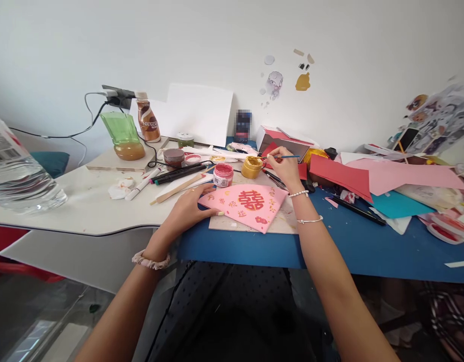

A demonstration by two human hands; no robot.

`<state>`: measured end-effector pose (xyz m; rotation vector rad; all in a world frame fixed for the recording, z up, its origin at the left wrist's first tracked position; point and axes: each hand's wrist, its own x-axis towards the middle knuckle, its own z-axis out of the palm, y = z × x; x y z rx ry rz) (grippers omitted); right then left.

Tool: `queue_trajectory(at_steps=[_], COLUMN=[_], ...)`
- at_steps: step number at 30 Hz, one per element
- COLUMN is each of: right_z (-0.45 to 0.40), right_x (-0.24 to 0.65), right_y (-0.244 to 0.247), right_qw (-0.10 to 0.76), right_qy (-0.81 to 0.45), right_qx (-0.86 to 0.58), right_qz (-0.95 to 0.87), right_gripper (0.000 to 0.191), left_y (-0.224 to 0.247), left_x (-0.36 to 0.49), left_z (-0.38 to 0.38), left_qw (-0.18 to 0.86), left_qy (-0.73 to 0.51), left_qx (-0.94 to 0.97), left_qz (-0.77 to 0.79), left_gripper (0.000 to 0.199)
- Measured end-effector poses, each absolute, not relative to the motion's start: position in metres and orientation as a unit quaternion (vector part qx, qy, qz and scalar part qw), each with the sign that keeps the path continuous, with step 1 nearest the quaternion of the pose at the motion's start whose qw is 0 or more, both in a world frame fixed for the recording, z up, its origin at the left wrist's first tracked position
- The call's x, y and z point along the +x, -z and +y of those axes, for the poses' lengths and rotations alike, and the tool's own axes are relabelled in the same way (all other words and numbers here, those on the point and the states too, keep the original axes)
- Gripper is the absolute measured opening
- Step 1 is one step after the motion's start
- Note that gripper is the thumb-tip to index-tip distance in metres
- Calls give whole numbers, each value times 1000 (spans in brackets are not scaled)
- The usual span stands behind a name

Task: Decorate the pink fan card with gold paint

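Note:
My right hand [282, 163] pinches a thin paintbrush [288, 156] with a blue handle, its tip end at the mouth of a jar of gold paint [251, 167]. My left hand [192, 207] holds the left corner of a pink fan-shaped paper piece [235, 201], thumb along its lower edge. The paper bears a red double-happiness character, gold writing and small red and gold marks. Underneath lies a pale board [284, 224]. An opened jar of pink-red paint [223, 176] stands just behind the paper.
Markers [179, 175], a wooden stick [179, 189] and a crumpled tissue [121, 188] lie to the left. Behind them stand a cut green bottle [122, 133] and a coffee bottle [148, 120]. A large water bottle [22, 171] is far left. Red paper [341, 176] and scraps crowd the right.

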<state>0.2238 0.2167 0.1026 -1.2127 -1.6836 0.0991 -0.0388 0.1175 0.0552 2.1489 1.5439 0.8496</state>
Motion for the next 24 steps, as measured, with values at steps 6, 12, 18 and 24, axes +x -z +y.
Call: queue_trajectory(at_steps=[6, 12, 18, 24], right_z=[220, 223, 223, 223], right_x=[223, 220, 220, 219], right_y=[-99, -96, -95, -95], right_qw=[472, 454, 445, 448], right_qy=[-47, -40, -33, -37], right_qx=[-492, -501, -500, -500], right_qz=[-730, -735, -742, -740], right_gripper=[8, 8, 8, 8], left_y=[-56, -55, -56, -56], left_x=[-38, -38, -39, -38], left_z=[117, 118, 118, 117], left_qw=[182, 177, 179, 178], left_qy=[-291, -301, -302, -300], left_qx=[762, 762, 763, 765], left_qz=[549, 545, 542, 541], left_gripper=[73, 74, 74, 73])
